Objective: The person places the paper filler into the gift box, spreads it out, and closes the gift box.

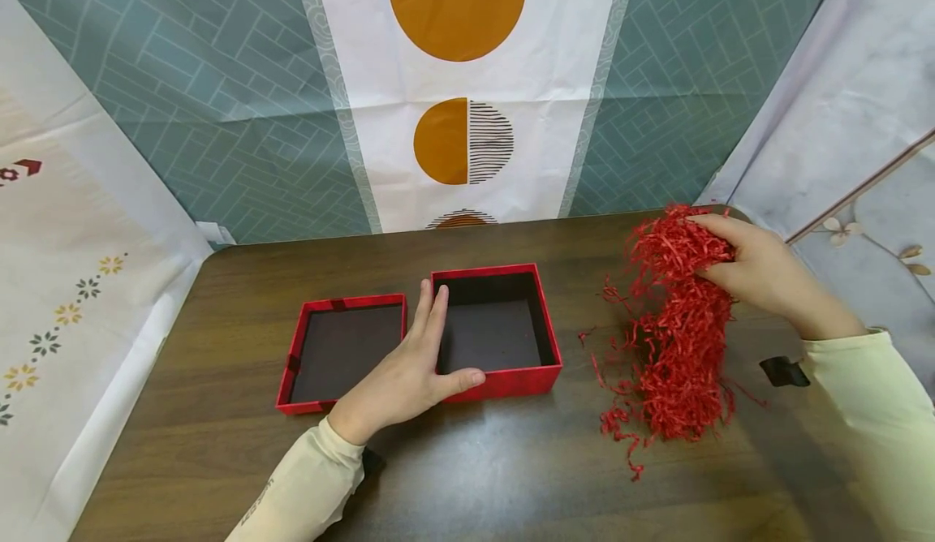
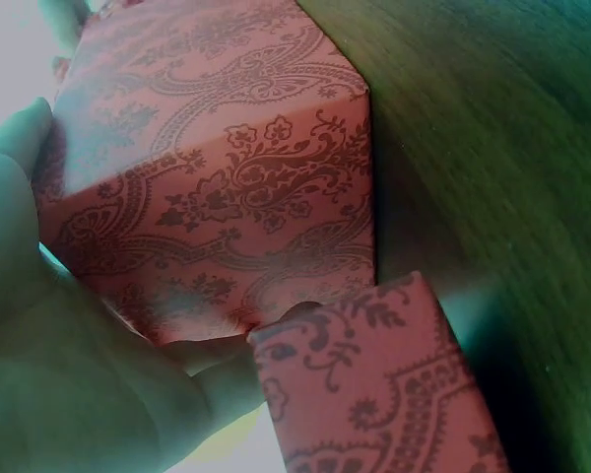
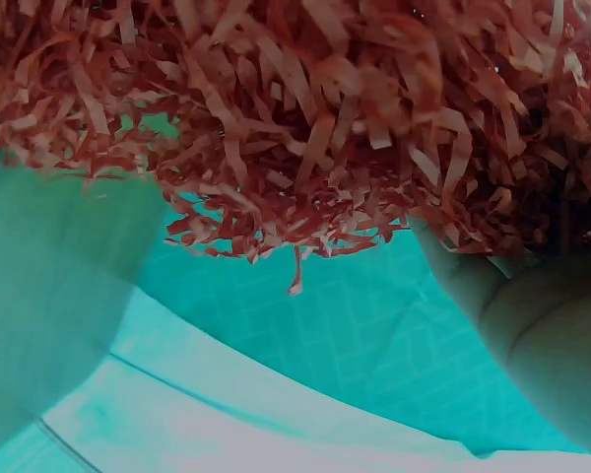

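My right hand (image 1: 760, 270) grips a bunch of red shredded paper (image 1: 679, 347), which hangs in a long tangled clump down toward the table. In the right wrist view the crinkled paper strips (image 3: 305, 118) spread across the top, hiding most of the fingers. My left hand (image 1: 405, 376) lies against a red box (image 1: 504, 381) with a dark inside. Its fingers stretch straight along the box's left wall and the thumb reaches across the front. Seen from the left wrist, the box (image 2: 266, 187) has a dark floral pattern. Nothing lies inside the box.
Left of the box a shallower red tray-like lid (image 1: 292, 363) lies with its dark inside up, partly behind my left hand. Loose red strands are scattered on the brown wooden table (image 1: 467, 485) at the right. Patterned cloth (image 1: 234, 104) hangs at the back and sides.
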`<state>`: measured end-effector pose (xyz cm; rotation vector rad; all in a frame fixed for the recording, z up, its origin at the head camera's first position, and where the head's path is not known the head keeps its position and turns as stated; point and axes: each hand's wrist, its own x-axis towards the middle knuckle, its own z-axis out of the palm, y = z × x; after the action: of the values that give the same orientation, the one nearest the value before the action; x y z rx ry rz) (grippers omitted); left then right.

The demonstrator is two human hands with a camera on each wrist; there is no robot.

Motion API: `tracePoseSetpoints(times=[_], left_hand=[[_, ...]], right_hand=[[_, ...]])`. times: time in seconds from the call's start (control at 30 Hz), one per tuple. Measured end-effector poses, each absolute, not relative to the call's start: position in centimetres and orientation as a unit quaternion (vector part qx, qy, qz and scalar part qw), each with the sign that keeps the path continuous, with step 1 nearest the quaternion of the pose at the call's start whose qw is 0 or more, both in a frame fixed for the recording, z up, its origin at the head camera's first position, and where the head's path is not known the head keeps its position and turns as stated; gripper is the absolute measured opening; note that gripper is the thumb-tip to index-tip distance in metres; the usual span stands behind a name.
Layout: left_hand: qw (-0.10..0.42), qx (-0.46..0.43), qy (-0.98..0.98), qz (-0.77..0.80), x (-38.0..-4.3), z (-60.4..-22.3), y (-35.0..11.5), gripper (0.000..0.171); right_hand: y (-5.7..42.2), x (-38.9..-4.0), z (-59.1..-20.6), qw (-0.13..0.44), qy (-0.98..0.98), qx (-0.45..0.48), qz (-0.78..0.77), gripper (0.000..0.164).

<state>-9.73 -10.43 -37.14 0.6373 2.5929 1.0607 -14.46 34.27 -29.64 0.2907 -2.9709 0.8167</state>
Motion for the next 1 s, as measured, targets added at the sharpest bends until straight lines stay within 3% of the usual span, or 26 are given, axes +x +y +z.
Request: tracePoseSetpoints(times=[0.27,0.47,1.0], left_hand=[[0.147,0.197,0.897,0.367,-9.5,-37.1,-10.3,0.122],[0.157,0.18,0.898,0.371,-9.5,-37.1,-10.1,0.123],[0.155,0.166,0.9,0.372,-9.7,-37.2,-9.9,0.122]], right_hand=[[34.4,-13.5,-27.2,0.065,-0.956,0.073,0.276,0.073],[34.6,-12.9,-25.5,0.123,-0.942,0.069,0.304,0.065],[33.5,-13.0,-22.3,0.281,-0.882,0.182,0.331,0.054]])
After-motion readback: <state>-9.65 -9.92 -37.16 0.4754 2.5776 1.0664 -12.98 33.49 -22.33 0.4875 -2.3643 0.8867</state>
